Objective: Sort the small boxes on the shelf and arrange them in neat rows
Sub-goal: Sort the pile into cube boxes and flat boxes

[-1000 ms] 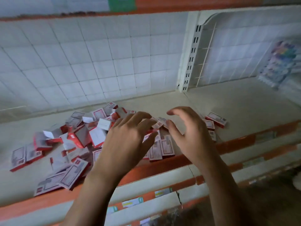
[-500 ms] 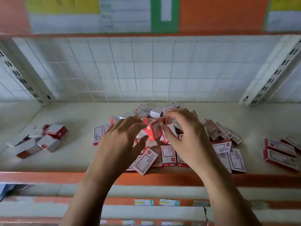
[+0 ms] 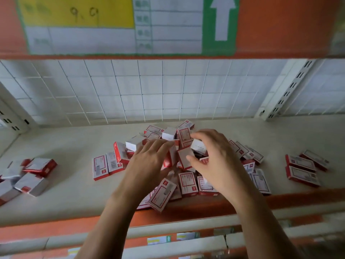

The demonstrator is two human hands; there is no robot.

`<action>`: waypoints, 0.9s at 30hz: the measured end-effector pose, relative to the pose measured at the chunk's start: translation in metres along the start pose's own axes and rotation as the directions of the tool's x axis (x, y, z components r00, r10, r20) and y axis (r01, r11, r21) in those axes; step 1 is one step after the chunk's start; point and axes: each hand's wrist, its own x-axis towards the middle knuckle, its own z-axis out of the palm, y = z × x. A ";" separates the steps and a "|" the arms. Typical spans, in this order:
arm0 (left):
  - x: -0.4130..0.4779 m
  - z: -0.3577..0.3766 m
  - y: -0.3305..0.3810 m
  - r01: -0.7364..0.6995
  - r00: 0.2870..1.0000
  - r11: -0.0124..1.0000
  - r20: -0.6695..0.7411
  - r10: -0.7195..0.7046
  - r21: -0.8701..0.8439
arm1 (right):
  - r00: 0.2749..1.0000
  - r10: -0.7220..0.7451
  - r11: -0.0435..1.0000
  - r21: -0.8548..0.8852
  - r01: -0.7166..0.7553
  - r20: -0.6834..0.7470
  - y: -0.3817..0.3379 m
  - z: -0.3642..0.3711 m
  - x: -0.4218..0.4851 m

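Note:
A loose heap of small red-and-white boxes lies in the middle of the beige shelf. My left hand rests on the heap's left side, its fingers curled against an upright box. My right hand is on the heap's right side, thumb and fingers closed around a box with a white-sided box under its fingertips. Two boxes lie flat side by side left of the heap. The hands hide the heap's middle.
A smaller cluster of boxes sits at the shelf's far left, and three more lie at the far right. A white wire grid backs the shelf. An orange lip runs along the front edge, and a price label board hangs above.
The view swung left and then rose, centring the heap. Both hands went from hovering apart above the boxes to closing on boxes in the heap's middle.

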 end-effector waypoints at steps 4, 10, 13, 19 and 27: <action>0.002 0.003 0.000 0.002 0.998 1.000 -0.064 -0.003 -0.001 | 1.000 0.031 0.997 -0.075 -0.032 -0.002 0.008 0.007 -0.003; -0.011 -0.012 0.002 0.028 0.990 0.999 -0.138 -0.034 -0.042 | 0.991 0.066 0.998 0.026 -0.063 -0.120 0.012 0.014 -0.002; -0.021 -0.026 0.002 0.070 0.978 0.995 -0.190 -0.083 -0.074 | 0.973 0.014 0.986 0.166 0.024 -0.229 0.004 0.010 0.001; -0.058 -0.046 -0.007 0.203 0.942 0.975 -0.255 -0.220 -0.089 | 0.975 -0.079 0.945 0.296 0.139 -0.208 -0.028 0.016 0.008; -0.137 -0.061 -0.055 0.405 0.880 0.913 -0.252 -0.403 -0.046 | 0.961 -0.263 0.870 0.411 0.272 -0.080 -0.106 0.071 0.019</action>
